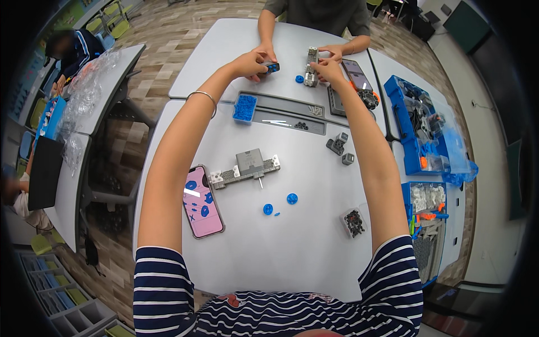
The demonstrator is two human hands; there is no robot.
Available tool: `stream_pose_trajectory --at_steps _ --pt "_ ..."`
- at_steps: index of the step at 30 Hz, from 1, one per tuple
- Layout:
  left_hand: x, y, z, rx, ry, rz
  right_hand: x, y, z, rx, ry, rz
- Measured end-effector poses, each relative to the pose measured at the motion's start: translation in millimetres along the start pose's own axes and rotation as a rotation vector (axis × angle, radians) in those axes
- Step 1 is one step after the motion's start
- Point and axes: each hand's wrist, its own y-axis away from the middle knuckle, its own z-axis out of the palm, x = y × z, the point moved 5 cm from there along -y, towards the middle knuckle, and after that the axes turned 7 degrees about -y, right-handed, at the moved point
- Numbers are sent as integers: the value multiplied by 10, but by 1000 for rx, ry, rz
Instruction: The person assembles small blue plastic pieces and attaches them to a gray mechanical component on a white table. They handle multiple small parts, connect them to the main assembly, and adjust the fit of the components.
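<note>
Both my arms reach to the far side of the white table, where another person's hands meet mine. My left hand is closed on a small black-and-blue block, which the other person's hand also touches. The fingers of my right hand pinch an upright grey beam assembly, held from behind by that person's other hand. Beside its foot lies a blue wheel-like piece. Nearer me, a grey building-block assembly with a thin axle rests on the table, beside a phone showing blue parts.
A tub of blue pegs stands by a grey sorting tray. Two blue discs lie mid-table. Grey blocks and a tub of dark pegs sit to the right. Blue parts boxes line the right side.
</note>
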Motion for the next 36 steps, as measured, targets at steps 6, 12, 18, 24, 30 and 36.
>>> stream_pose_trajectory --at_steps 6,12,18,24,30,36 --pt "61 278 -74 -88 324 86 -67 -34 40 -54 -151 255" --pt "239 724 -114 -38 812 227 -228 223 -127 -223 -554 416" --pt "496 1139 -165 36 1073 235 -857 1258 -258 -384 -648 86" --pt "1042 1709 -115 3 952 323 -1310 2684 -390 -345 -482 -146" --pt "1504 2451 52 107 702 486 -1557 3742 -406 -402 -523 -216" --pt "1758 3061 143 407 512 858 -1726 4342 -333 -426 -745 -231"
